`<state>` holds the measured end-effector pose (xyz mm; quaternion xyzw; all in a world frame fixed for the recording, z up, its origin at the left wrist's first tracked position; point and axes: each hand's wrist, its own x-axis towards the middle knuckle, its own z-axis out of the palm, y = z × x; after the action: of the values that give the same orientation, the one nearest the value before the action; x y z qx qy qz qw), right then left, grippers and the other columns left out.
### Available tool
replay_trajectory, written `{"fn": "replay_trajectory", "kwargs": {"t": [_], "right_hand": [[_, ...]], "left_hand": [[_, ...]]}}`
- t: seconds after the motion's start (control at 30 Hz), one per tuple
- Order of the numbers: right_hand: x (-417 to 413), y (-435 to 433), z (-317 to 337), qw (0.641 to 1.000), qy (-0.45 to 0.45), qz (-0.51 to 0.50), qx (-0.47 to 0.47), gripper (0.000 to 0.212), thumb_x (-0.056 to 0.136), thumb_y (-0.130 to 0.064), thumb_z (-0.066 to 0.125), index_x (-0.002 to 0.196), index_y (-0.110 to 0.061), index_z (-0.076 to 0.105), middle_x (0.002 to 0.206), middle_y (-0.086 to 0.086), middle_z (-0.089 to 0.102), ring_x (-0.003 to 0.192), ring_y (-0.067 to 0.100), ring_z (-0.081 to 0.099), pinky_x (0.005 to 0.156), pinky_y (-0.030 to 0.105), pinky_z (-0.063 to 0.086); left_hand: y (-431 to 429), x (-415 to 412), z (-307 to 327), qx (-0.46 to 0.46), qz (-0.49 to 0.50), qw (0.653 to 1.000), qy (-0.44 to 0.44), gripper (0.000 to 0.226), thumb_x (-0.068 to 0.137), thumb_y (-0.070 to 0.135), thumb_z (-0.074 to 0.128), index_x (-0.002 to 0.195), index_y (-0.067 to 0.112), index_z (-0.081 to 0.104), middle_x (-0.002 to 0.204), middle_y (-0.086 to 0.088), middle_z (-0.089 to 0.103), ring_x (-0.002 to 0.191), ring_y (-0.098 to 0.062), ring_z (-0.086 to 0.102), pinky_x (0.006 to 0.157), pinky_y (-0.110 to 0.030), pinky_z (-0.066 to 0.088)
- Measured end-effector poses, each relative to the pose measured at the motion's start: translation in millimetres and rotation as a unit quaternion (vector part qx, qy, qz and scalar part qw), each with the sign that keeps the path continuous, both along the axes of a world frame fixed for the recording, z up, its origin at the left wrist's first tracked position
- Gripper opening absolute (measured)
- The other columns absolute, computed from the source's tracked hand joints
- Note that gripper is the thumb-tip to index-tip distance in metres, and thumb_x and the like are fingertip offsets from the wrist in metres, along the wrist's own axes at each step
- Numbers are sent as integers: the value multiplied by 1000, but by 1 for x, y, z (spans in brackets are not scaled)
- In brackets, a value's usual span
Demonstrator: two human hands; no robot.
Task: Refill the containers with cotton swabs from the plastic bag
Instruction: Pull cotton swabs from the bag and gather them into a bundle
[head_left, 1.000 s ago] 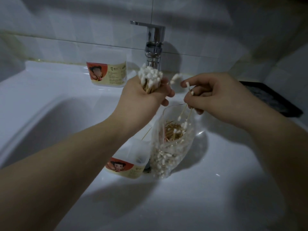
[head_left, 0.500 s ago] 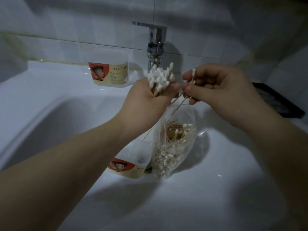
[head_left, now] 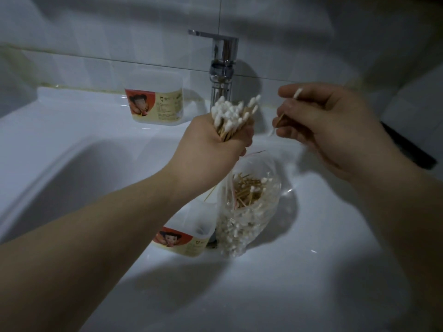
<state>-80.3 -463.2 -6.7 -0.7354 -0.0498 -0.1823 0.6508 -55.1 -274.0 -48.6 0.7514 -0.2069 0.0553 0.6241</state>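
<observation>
Now, bundle: cotton swabs (head_left: 233, 115), tips up, left hand (head_left: 215, 149) clenched round the sticks.
Right: right hand (head_left: 318, 121) pinching a single swab (head_left: 298, 93), three o'clock of the bundle, apart.
Bag: plastic bag (head_left: 249, 219) open in the sink (head_left: 96, 152), six o'clock of the fist.
Containers: near container (head_left: 187, 238) at the bag's nine o'clock; far container (head_left: 155, 104) at the fist's ten, on the ledge.

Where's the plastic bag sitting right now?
Head view, centre: the plastic bag stands in the sink basin, just right of the nearer container and below the left hand.
</observation>
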Motion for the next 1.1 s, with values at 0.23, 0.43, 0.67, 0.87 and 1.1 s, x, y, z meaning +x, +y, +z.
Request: {"fn": "replay_trajectory", "kwargs": {"t": [0.23, 0.43, 0.67, 0.87, 1.1], "right_hand": [[-5, 6, -4, 995, -5, 17, -96, 15, 97, -10, 68, 107, -18, 74, 93, 2, 80, 91, 16, 77, 72, 29, 61], [-6, 10, -9, 988, -45, 26, -144, 22, 97, -11, 67, 117, -18, 75, 100, -7, 80, 96, 11, 75, 75, 28, 61], [-6, 8, -14, 963, -85, 60, -249, 42, 105, -6, 53, 136, -34, 57, 127, -18, 68, 115, 3, 67, 87, 26, 60], [-9, 8, -13, 959, -36, 95, -263, 40, 101, -6, 59, 137, -23, 64, 124, -17, 71, 116, 1, 66, 96, 27, 57], [-15, 14, -15, 914, 17, 155, -374, 111, 67, -44, 89, 159, -40, 28, 151, -28, 43, 137, -7, 44, 104, 33, 52]], "left_hand": [[-5, -3, 1, -34, -40, 998, 41, 10, 101, 20, 62, 95, 16, 69, 90, -1, 78, 80, -10, 76, 71, -28, 63], [-1, -5, 5, -33, -95, 994, 41, 13, 98, 9, 64, 86, 15, 66, 74, -3, 73, 66, -14, 70, 61, -26, 57], [-2, -7, 5, -34, -115, 989, 86, 11, 98, 7, 65, 88, 2, 68, 69, -8, 67, 61, -17, 66, 57, -26, 57], [-2, -7, 3, -59, -117, 986, 108, 15, 98, 8, 65, 97, -6, 68, 74, -13, 69, 63, -19, 67, 64, -34, 58], [0, -6, 7, -121, -154, 963, 185, 12, 100, 8, 60, 91, 7, 67, 74, -9, 66, 68, -19, 65, 62, -29, 56]]}}
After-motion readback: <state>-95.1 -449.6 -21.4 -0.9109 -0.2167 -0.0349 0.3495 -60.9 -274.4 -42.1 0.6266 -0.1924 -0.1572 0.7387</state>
